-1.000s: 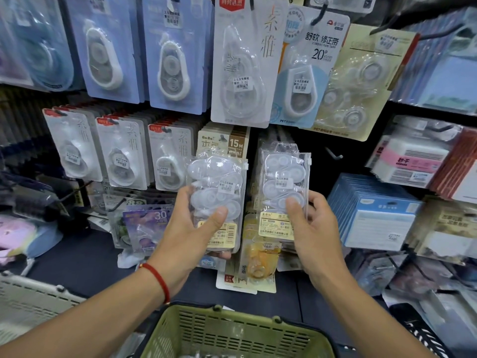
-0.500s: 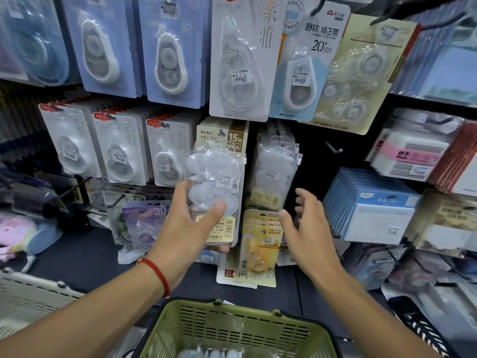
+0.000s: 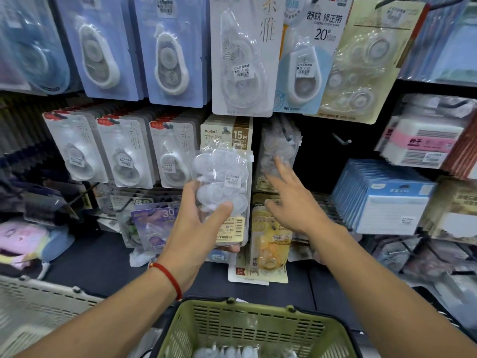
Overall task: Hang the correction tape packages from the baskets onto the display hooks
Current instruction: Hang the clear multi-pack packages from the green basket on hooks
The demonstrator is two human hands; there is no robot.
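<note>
The left hand is closed around the lower half of a clear correction tape package, thumb laid across the front near the yellow label, fingers hidden behind. The package is held upright, its long axis vertical and its hanging end uppermost, in front of the display. The right hand is spread flat with nothing in it, fingers pointed up and far toward the hung stack of matching clear packages; contact cannot be confirmed through the blur. That stack's hook lies up and to the right of the held package, nearer the right hand, so a hand-over or a rightward lift is judged likely. The package is seen as a transparent bag of several rounded white dispensers with a small price sticker. More are glimpsed in the green basket at the near edge.
</note>
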